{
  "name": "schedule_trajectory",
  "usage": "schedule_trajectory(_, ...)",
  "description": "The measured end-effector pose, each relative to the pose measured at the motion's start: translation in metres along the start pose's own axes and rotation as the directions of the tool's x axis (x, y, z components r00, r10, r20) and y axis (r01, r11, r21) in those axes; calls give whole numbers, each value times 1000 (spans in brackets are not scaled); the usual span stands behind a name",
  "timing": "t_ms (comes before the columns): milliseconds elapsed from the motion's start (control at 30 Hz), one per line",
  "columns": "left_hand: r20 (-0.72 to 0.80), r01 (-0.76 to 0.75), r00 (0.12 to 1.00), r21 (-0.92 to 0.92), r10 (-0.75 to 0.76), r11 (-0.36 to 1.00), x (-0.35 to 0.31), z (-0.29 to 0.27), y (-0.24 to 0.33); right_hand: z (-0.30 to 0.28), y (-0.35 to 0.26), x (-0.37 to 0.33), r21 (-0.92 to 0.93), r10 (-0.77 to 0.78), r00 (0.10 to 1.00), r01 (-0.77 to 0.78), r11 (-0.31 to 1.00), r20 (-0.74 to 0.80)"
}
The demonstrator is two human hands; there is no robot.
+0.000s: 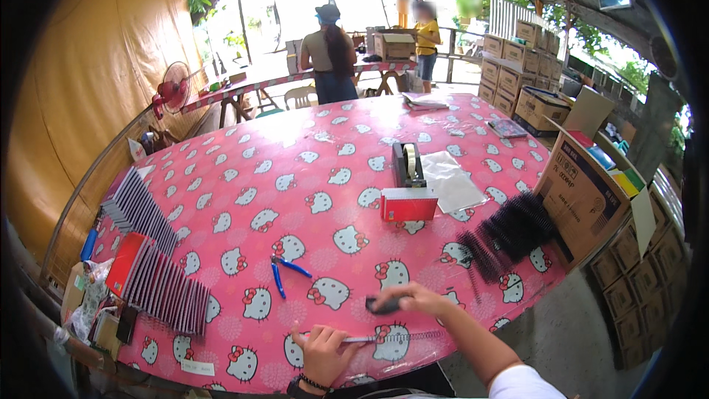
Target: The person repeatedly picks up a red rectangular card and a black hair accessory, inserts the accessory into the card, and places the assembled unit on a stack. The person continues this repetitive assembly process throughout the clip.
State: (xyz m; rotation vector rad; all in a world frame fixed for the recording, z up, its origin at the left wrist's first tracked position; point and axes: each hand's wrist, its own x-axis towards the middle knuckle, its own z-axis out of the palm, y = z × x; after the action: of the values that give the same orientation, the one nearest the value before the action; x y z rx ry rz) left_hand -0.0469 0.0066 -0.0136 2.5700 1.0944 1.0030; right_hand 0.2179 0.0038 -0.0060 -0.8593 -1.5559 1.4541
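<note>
Close to the near table edge, my left hand (325,349) grips a thin notebook (360,340) seen edge-on. A spiral coil (413,336) runs out from its right end over the tablecloth. Just above the coil, my right hand (405,298) is closed around a dark, rounded hand-held object (382,304) whose kind I cannot make out. Blue-handled cutting pliers (284,272) lie spread on the table, beyond my left hand. A heap of black spiral coils (509,236) sits to the right, with a single coil (473,281) loose beside it.
Notebook stacks (159,281) line the left edge. A small red-covered stack (408,205), a tape dispenser (409,166) and clear plastic sheets (450,181) sit right of centre. An open carton (583,199) stands at the right edge. Two people (330,55) are at the back.
</note>
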Motion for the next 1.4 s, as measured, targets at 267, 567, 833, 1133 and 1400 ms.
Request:
schedule_trajectory(267, 40, -13, 999, -65, 15, 998, 2, -4, 1, 36, -4, -26, -84, -44, 992, 34, 996, -119)
schedule_trajectory(567, 53, 46, 998, -150, -38, 988, 0, -4, -2, 35, -23, 4, -231, 119, 990, -98, 968, 78)
schedule_trajectory(833, 149, 360, 889, -812, -433, 459, -21, 13, -33, 37, -11, 18, -291, 119, 989, -89, 953, 85)
schedule_trajectory(1133, 174, 286, 944, -858, -281, 427, -16, 12, -33, 32, -18, 38, -275, 109, 979, -58, 960, 172)
schedule_trajectory(1400, 199, 296, 931, -902, -306, 315, -28, 24, -46, 43, -15, 54, -227, 108, 963, -51, 973, 248)
